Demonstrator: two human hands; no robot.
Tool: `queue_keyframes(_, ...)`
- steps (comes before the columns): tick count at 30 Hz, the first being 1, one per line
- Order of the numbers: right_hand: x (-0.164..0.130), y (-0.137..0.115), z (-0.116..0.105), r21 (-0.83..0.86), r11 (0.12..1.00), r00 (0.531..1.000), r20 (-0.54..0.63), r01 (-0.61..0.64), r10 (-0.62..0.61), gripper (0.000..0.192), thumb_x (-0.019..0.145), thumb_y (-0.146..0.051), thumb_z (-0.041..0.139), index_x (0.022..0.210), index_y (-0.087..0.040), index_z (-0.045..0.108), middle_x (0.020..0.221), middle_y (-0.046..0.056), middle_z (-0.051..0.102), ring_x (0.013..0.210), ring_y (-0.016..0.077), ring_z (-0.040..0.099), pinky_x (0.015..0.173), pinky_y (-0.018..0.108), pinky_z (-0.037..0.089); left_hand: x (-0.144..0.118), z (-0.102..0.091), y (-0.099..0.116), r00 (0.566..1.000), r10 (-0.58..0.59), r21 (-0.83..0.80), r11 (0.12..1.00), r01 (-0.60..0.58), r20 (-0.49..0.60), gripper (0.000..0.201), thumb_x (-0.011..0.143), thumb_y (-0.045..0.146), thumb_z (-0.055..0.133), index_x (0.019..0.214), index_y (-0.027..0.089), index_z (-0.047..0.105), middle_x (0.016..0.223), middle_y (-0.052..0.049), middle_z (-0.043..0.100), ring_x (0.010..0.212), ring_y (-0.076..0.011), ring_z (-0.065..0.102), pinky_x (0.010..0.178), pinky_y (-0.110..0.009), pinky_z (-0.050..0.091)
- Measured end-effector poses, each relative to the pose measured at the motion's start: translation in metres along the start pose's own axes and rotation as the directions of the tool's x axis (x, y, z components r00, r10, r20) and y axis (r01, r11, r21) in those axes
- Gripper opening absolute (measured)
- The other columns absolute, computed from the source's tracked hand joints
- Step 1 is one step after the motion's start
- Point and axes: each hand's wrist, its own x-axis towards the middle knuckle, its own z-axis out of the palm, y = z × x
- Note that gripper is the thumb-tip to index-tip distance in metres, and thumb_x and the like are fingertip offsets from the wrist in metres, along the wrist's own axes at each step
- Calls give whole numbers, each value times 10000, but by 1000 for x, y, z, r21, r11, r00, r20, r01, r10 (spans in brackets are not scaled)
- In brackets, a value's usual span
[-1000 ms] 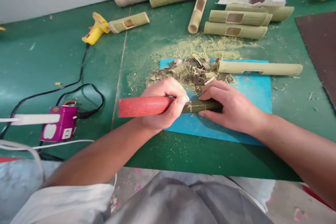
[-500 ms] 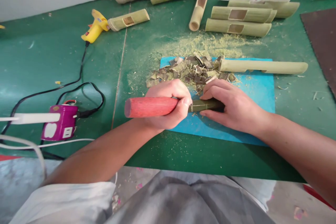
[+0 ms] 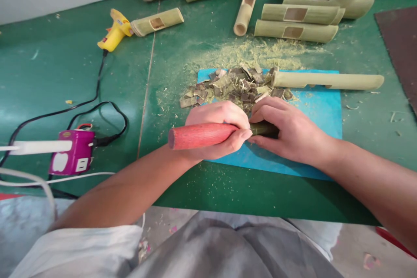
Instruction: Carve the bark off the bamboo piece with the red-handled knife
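Left hand has its fingers wrapped round a red handle; right hand clamps a short bamboo piece on the blue mat. Bamboo scraps crowd just behind, a long bamboo tube beyond. Green worktop lies open leftward, save the black cable and purple socket.

Nine bamboo tubes, one glue gun, one blue mat, two hands

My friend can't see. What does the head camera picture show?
A person's left hand grips a red-handled tool against a short bamboo piece held by the right hand on a blue mat. Bamboo chips, cut bamboo tubes and a yellow glue gun lie on the green table.
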Motion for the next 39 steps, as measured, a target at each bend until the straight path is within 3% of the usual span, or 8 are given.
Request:
queue_keyframes(3, 0, 0, 0, -8, 1000, 1000, -8, 5, -5, 145, 858, -258, 712, 946, -232, 600, 1029, 91, 665, 990, 266, 635, 860, 422, 536, -1, 1, -1, 1000, 3, -2, 1000, -3, -14, 107, 872, 157, 673, 773, 186, 644, 762, -19, 756, 702, -118, 725, 683, -248, 597)
queue_keyframes(7, -1, 1, 0, -9, 1000, 1000, -7, 7, -7, 167, 855, -267, 729, 964, -228, 609, 1045, 97, 668, 994, 269, 633, 874, 434, 542, -5, 1, -4, 994, -19, -2, 1000, 19, -109, 173, 892, 185, 638, 723, 184, 600, 701, -2, 702, 622, -98, 674, 605, -236, 551)
queue_keyframes(16, 0, 0, -1, -19, 1000, 1000, -2, 4, -4, 169, 862, -267, 731, 969, -216, 610, 1053, 110, 677, 987, 272, 638, 876, 442, 548, -14, 6, -15, 973, -8, -70, 997, -9, -231, 162, 903, 218, 644, 745, 189, 624, 703, 11, 704, 628, -90, 675, 617, -233, 541)
queue_keyframes(27, 0, 0, -1, -7, 1000, 1000, 2, 0, 0, 173, 853, -261, 732, 964, -233, 602, 1038, 95, 673, 974, 261, 632, 865, 435, 548, -10, 4, -9, 980, -89, -6, 996, 89, -175, 268, 940, 319, 639, 703, 193, 655, 714, -10, 746, 654, -116, 712, 634, -245, 590)
queue_keyframes(33, 0, -1, -2, -27, 1000, 1000, -2, 9, -9, 172, 863, -259, 723, 981, -219, 604, 1049, 105, 676, 989, 269, 640, 875, 446, 553, -13, 7, -14, 961, -61, -69, 997, 44, -270, 243, 955, 333, 622, 750, 204, 648, 734, -8, 730, 646, -115, 695, 622, -263, 579)
queue_keyframes(39, -1, 0, -1, -22, 1000, 1000, -10, 7, -7, 176, 857, -259, 728, 993, -224, 622, 1062, 105, 678, 1003, 275, 644, 891, 448, 548, -10, 4, -7, 977, -38, -54, 998, 27, -208, 230, 908, 254, 645, 690, 183, 627, 701, -4, 723, 630, -92, 684, 613, -218, 563)
